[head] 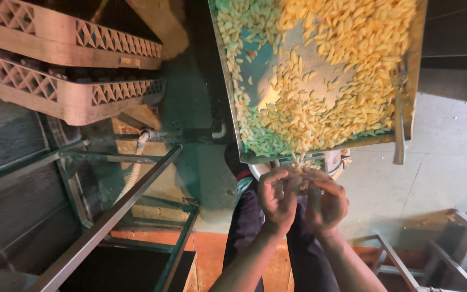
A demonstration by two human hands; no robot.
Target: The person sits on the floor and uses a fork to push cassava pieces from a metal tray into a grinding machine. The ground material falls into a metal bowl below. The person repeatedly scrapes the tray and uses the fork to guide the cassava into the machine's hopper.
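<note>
Fingers of left hand (278, 196) and right hand (326, 203) pinch one pale garlic clove (298, 176) between them; its long axis can't be told. Beyond, one metal tray (414, 81) holds countless peeled cloves; two stacked plastic crates (66, 65) farther left.

1. The left hand (278, 196) is bare, with no glove, no ring and no wristband to be seen.
2. The right hand (326, 203) is equally bare, without a glove or any jewellery.
3. Both forearms are uncovered right down to the lower edge of the view; no sleeve shows on either of them.
4. Below the hands, the dark, near-black fabric trousers (247, 224) cover the legs, with soft folds in the cloth.
5. A narrow red strip with a pale teal edge (243, 177) sits at the upper end of the dark cloth; what kind of garment part it is cannot be told.
</note>
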